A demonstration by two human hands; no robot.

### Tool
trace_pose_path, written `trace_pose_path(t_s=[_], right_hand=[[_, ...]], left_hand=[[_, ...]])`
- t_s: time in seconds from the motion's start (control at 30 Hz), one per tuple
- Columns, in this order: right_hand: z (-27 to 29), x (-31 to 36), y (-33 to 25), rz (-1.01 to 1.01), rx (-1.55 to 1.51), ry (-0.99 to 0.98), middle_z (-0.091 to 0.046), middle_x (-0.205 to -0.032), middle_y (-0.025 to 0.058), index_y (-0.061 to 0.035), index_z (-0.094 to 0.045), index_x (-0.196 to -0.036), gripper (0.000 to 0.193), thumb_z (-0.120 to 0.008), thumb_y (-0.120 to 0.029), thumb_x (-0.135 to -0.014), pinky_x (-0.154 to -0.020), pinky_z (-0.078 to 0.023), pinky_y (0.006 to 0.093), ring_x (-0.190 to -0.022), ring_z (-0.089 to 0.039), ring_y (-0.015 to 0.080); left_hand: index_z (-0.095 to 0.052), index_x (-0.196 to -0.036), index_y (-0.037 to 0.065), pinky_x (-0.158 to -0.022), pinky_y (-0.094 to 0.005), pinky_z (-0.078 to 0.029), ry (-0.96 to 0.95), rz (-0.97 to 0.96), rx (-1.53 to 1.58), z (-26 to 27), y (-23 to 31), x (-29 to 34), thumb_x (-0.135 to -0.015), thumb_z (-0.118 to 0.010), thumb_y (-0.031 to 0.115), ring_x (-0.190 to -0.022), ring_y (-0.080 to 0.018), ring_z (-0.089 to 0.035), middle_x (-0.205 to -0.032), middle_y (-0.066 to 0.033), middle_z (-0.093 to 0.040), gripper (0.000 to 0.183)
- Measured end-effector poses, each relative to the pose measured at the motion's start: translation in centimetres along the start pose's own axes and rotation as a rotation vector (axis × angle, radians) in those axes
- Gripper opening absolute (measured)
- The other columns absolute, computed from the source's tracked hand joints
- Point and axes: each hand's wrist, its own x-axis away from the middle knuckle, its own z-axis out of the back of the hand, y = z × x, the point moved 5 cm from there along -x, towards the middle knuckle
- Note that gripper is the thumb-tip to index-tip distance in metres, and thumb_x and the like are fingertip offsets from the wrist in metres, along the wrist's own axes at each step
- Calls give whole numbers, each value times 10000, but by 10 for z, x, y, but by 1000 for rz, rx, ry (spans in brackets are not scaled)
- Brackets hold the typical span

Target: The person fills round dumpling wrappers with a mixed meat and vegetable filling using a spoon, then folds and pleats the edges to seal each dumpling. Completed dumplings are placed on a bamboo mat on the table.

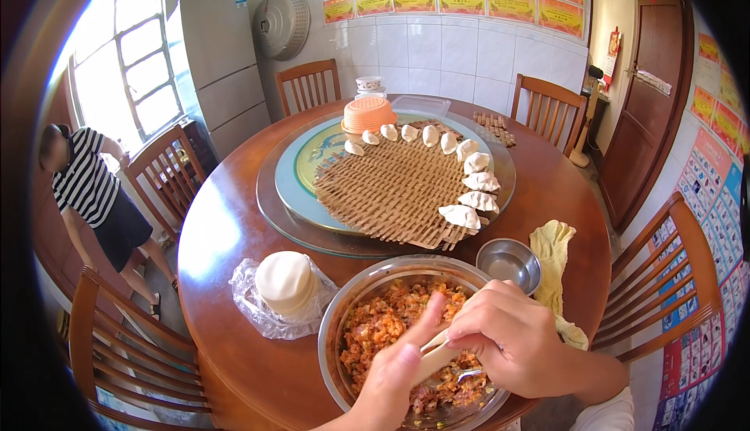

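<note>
Over a steel bowl (pixel 334 318) of orange-red chopped filling (pixel 383 314), both my hands hold one folded dumpling wrapper (pixel 432 363). My left hand (pixel 391 380) supports it from the left, its thumb raised beside the fold. The fingers of my right hand (pixel 508 337) pinch its upper edge. Whether filling lies inside cannot be seen. Part of a metal utensil (pixel 469 373) shows in the filling below my right hand. Left of the bowl, a stack of round white wrappers (pixel 287 283) sits on a clear plastic bag (pixel 246 290).
Several shaped dumplings (pixel 479 182) line the rim of a woven mat (pixel 383 189) on the turntable (pixel 289 232), near an orange basket (pixel 369 114). A small metal bowl (pixel 509 263) and yellow cloth (pixel 551 263) lie right. Chairs (pixel 664 275) surround the table; a person (pixel 101 189) stands left.
</note>
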Motion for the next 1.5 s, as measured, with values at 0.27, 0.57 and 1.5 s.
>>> trace_pose_path(t_s=[0.27, 0.57, 1.5], right_hand=[[2, 8, 5, -4, -30, 110, -571, -788, 63, -50, -561, -858, 186, -632, 48, -716, -652, -425, 340, -702, -562, 242], [-4, 10, 12, -229, -247, 14, -616, -826, 122, 4, -577, -1003, 206, -624, -34, -806, -659, -502, 307, -779, -630, 251], [-12, 20, 38, -591, -946, -68, -635, -910, 71, 24, -614, -1010, 209, -612, -131, -869, -684, -482, 212, -803, -587, 85]], left_hand=[[-624, -972, -82, -723, -245, -513, 180, -472, -681, 0, 26, 5, -760, -653, -64, -844, -172, -639, -899, -157, -650, 215], [-651, -900, -74, -649, -228, -520, 208, -579, -768, 1, 23, 6, -755, -670, -59, -732, -140, -645, -857, -148, -669, 147], [-574, -949, -123, -698, -285, -560, 217, -382, -463, 16, 12, 0, -834, -559, -77, -765, -199, -649, -852, -178, -633, 124]])
